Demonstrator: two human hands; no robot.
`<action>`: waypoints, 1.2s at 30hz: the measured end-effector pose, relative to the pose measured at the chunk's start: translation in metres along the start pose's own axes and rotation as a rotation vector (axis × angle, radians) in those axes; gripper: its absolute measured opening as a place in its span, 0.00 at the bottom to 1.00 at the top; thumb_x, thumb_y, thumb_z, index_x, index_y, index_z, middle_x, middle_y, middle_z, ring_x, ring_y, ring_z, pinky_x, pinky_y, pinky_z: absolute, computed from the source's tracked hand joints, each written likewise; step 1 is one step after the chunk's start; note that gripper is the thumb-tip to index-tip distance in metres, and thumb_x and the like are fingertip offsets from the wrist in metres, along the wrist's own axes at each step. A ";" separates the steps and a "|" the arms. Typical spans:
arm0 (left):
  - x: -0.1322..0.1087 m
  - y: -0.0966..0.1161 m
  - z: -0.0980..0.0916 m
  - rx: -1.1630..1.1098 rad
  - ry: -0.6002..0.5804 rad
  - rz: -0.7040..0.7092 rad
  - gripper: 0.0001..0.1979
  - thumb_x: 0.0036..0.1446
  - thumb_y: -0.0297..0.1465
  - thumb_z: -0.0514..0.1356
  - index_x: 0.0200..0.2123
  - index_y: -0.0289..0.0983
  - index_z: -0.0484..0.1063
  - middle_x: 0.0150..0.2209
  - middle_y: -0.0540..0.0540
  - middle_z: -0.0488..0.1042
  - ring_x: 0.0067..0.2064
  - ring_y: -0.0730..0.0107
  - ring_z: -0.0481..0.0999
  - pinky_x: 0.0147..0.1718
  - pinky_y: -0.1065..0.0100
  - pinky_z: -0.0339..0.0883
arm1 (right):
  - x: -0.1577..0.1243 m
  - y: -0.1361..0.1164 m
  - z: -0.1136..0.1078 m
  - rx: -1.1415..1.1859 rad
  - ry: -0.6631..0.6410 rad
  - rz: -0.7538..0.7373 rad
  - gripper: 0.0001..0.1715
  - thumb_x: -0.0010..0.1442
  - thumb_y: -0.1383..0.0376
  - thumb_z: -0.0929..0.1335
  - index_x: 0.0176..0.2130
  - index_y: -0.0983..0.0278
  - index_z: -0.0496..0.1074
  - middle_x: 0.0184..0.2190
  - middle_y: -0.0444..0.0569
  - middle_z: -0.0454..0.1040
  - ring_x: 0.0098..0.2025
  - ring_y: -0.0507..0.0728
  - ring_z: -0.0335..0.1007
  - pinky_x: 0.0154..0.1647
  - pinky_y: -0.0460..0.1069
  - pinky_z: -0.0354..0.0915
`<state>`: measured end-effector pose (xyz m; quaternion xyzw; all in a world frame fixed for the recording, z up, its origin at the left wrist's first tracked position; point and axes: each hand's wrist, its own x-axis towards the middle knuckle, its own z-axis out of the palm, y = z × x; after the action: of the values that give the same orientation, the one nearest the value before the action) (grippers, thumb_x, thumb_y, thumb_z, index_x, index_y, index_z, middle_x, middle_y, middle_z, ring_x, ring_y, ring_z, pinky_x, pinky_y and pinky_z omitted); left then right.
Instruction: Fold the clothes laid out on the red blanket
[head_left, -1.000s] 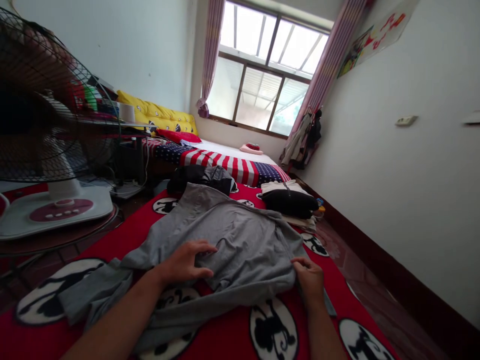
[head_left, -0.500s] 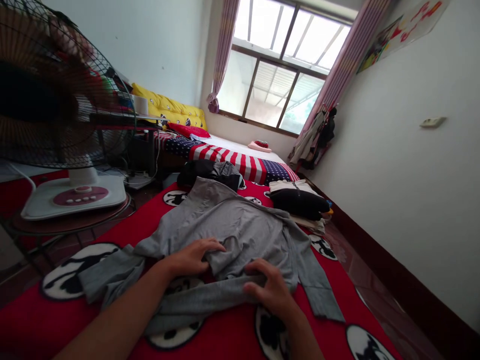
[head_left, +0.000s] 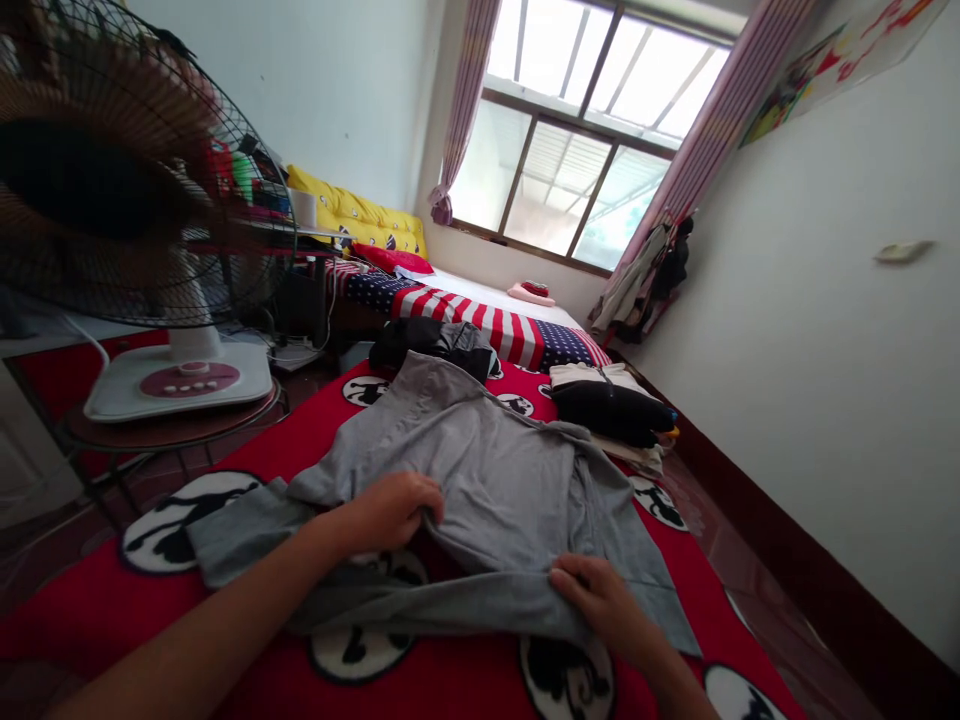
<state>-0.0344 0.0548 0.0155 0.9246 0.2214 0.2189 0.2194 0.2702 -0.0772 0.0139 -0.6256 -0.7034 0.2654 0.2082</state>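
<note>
The grey top (head_left: 502,470) lies spread and creased on the red cover (head_left: 450,670), one sleeve out to each side. The left hand (head_left: 399,508) pinches its fabric near the middle of the near side; the right hand (head_left: 596,592) grips the near fold between thumb and fingers. Beyond the top sits a dark bundle (head_left: 431,342), and to the right a folded pile (head_left: 611,405). A fan (head_left: 112,185) stands on a stool (head_left: 180,428) at left; a bed (head_left: 487,322) is behind.
</note>
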 end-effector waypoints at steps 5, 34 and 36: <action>-0.009 0.014 -0.005 -0.188 -0.187 -0.084 0.11 0.46 0.27 0.61 0.35 0.39 0.78 0.33 0.49 0.78 0.35 0.69 0.75 0.36 0.73 0.64 | 0.009 -0.017 -0.011 -0.082 -0.033 0.088 0.25 0.60 0.54 0.62 0.20 0.66 0.67 0.16 0.40 0.59 0.21 0.49 0.52 0.24 0.45 0.48; -0.093 -0.078 -0.102 -0.123 0.532 -1.000 0.25 0.36 0.44 0.67 0.36 0.35 0.73 0.28 0.46 0.75 0.30 0.59 0.75 0.26 0.67 0.66 | 0.041 -0.059 0.071 0.064 0.047 -0.324 0.05 0.53 0.69 0.69 0.28 0.61 0.76 0.24 0.41 0.71 0.28 0.50 0.66 0.31 0.44 0.58; -0.100 -0.081 -0.100 0.235 0.412 -0.997 0.21 0.40 0.40 0.66 0.38 0.36 0.74 0.32 0.43 0.76 0.37 0.52 0.75 0.32 0.63 0.67 | 0.041 -0.058 0.072 0.062 0.055 -0.326 0.05 0.53 0.69 0.69 0.28 0.61 0.77 0.24 0.41 0.72 0.28 0.50 0.66 0.31 0.44 0.58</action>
<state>-0.1904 0.1010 0.0249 0.6642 0.6936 0.2386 0.1441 0.1749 -0.0491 -0.0063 -0.5037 -0.7811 0.2325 0.2865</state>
